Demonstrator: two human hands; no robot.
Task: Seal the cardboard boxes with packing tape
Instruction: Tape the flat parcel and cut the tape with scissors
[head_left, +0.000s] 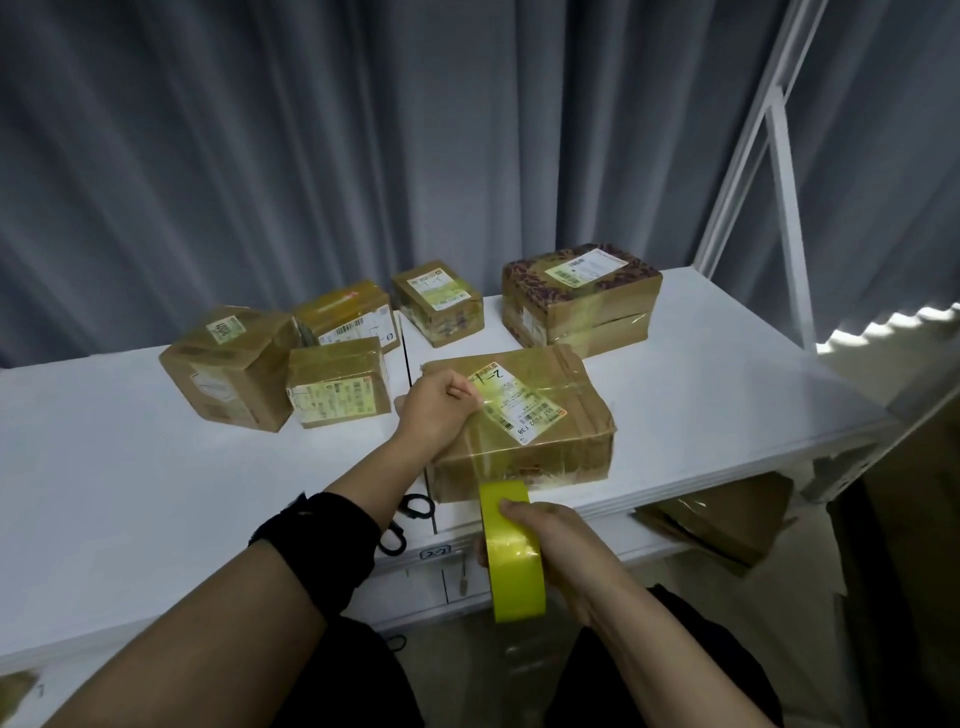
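While my left hand (437, 410) pinches the free end of the tape strip (485, 457) onto the top of the near box (561, 452), fingers curled on the film, the strip runs taut over the front edge and down to the roll. If that pinch slips, I judge the film would spring back and stick to itself. If I pull off-line, it could wrinkle across the label (519, 402).

The scissors (415, 506) lie at seven o'clock from the box, half hidden under my left forearm. Reaching them to cut means freeing a hand, and the strip may lift.

My right hand (550, 540) is clamped round the yellow roll (511, 571), at six o'clock from the box and out past the worktop (104, 467) edge. A twist there would fold the film.

From the left, I count six boxes on the worktop:
- a cluster of three (337, 384) at nine to ten o'clock
- a small box (436, 301) at eleven
- a large box (576, 301) at one
- the one under my hand

There is also one roll and one pair of scissors.
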